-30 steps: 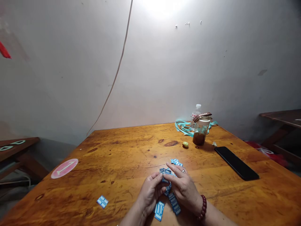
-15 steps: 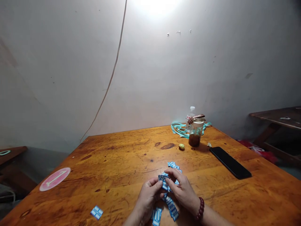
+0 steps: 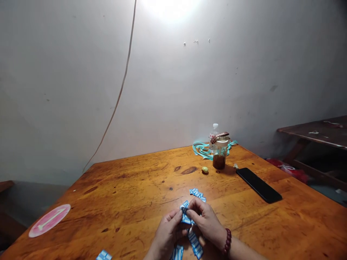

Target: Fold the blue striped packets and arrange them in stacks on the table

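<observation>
Near the worktop's (image 3: 143, 187) front edge, my left hand (image 3: 168, 228) and right hand (image 3: 208, 221) pinch a blue-and-white card (image 3: 185, 209), now tipped more; I think I'm bending it.

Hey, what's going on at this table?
A person's left hand and right hand meet at the fingertips, pinching a small blue-and-white piece. Other blue-and-white pieces lie around the hands, and another sits off to the left. A black phone lies to the right, and two bottles stand farther back.
</observation>
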Motion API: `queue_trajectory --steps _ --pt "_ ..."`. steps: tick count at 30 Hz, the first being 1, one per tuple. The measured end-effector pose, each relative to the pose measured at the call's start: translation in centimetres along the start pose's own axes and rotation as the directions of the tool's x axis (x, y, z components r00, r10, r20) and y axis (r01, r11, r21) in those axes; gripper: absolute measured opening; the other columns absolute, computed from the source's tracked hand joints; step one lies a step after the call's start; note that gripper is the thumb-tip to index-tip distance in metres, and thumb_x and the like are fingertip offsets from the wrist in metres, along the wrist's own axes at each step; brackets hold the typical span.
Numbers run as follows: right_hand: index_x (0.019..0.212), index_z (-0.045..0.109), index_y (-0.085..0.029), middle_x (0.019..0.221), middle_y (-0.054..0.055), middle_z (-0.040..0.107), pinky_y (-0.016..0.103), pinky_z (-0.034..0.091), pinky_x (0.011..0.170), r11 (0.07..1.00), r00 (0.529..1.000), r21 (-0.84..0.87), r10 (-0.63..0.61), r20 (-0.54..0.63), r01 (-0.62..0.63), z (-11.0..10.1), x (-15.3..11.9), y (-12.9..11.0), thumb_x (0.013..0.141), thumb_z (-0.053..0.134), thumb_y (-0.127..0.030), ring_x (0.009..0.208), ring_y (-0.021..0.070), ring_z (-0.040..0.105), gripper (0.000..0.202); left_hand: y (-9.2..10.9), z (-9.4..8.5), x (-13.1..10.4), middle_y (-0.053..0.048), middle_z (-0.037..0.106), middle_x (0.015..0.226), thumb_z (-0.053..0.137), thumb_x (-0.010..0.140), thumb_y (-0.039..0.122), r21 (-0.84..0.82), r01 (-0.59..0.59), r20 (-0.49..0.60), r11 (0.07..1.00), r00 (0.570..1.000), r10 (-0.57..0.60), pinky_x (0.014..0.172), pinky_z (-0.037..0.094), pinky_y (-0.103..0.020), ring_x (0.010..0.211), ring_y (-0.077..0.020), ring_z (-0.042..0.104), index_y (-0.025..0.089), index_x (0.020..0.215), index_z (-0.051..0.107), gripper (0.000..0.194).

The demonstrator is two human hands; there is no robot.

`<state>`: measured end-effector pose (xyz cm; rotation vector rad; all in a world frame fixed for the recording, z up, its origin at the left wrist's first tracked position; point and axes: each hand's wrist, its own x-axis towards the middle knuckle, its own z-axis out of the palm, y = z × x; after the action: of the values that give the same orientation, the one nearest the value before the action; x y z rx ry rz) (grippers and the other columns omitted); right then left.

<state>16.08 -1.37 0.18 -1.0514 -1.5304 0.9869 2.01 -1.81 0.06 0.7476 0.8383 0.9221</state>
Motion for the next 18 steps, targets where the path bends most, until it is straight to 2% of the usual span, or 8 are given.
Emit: queue_trajectory --steps 3,7,11,18 --pt "0.067 0.05 -0.016 0.065 -0.003 0.047 0.02 0.037 0.056 0.999 1.0 0.045 0.01 0.007 -0.01 0.0 -0.01 -0.06 0.076 0.051 -0.023 0.061 0.0092 0.044 0.011 0.06 -0.15 -0.13 -0.004 0.062 0.069 0.061 0.071 0.029 -0.036 0.046 -0.004 0.998 0.999 -0.046 0.051 0.042 -0.017 0.061 -0.0124 0.061 0.012 0.082 0.058 0.02" --pt "0.069 0.054 -0.015 0.067 -0.002 0.05 0.02 0.039 0.059 0.994 0.999 0.103 0.029 0.033 -0.032 -0.06 -0.1 -0.11 0.074 0.053 -0.026 0.064 0.0102 0.046 0.012 -0.15 -0.39 -0.23 -0.004 0.063 0.072 0.062 0.07 0.025 -0.103 0.039 0.008 0.994 0.999 -0.038 0.053 0.044 -0.019 0.06 -0.0122 0.061 0.014 0.082 0.056 0.018" --pt "0.064 0.054 -0.016 0.066 -0.002 0.048 0.02 0.038 0.056 0.991 0.999 0.121 0.05 0.008 -0.05 -0.08 -0.08 -0.08 0.072 0.056 -0.03 0.061 0.0095 0.044 0.016 -0.08 -0.17 -0.49 -0.004 0.062 0.073 0.06 0.072 0.023 -0.169 0.049 0.086 0.984 0.996 -0.035 0.057 0.046 -0.02 0.062 -0.012 0.061 0.014 0.084 0.055 0.016" --pt "0.065 0.053 -0.016 0.065 -0.002 0.048 0.02 0.039 0.056 0.98 0.996 0.185 0.069 0.057 -0.078 -0.09 -0.1 -0.26 0.071 0.058 -0.031 0.061 0.0091 0.045 0.017 0.08 -0.07 -0.77 -0.004 0.06 0.075 0.054 0.076 0.021 -0.207 0.114 0.185 0.972 0.98 -0.076 0.058 0.046 -0.02 0.064 -0.0117 0.061 0.014 0.091 0.052 0.016"
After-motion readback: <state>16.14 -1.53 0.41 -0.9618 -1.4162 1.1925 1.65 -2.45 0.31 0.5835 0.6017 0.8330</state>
